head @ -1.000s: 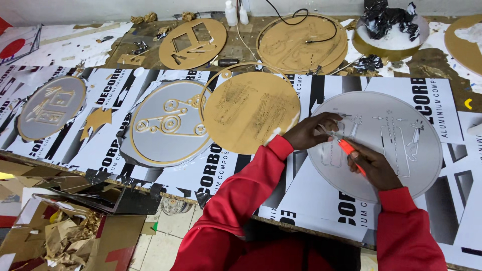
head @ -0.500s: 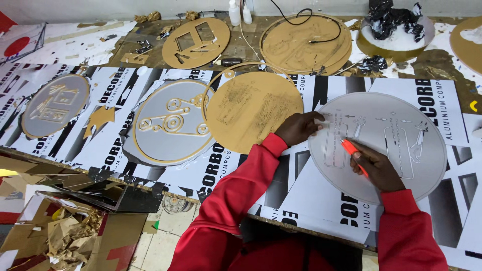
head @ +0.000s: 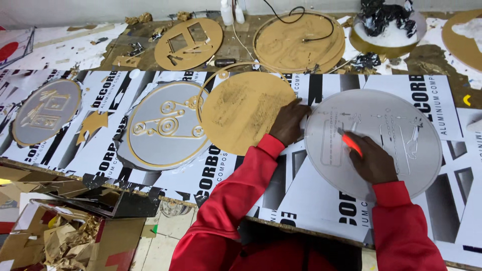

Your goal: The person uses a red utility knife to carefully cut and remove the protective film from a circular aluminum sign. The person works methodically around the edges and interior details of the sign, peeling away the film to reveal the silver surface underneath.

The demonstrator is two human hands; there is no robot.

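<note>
Our right hand [head: 374, 161] has its grip closed on an orange knife [head: 350, 143] over the grey disc [head: 396, 145]. Our left hand [head: 288, 123] lies flat, holding nothing, on that disc's left edge, beside the brown disc [head: 241, 115] on the desk [head: 311, 200].

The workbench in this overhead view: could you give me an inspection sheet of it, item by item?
Surface: bench covered with printed black-and-white sheets.
Job's things: grey disc with cut outlines; orange knife on it.
Clutter: tan discs, grey belt-pattern plaque, scraps, white bottles.
Grips: left hand presses the grey disc's edge; right hand holds the knife.
Cables: black cable across a rear disc.
Surroundings: cardboard box of offcuts below.
</note>
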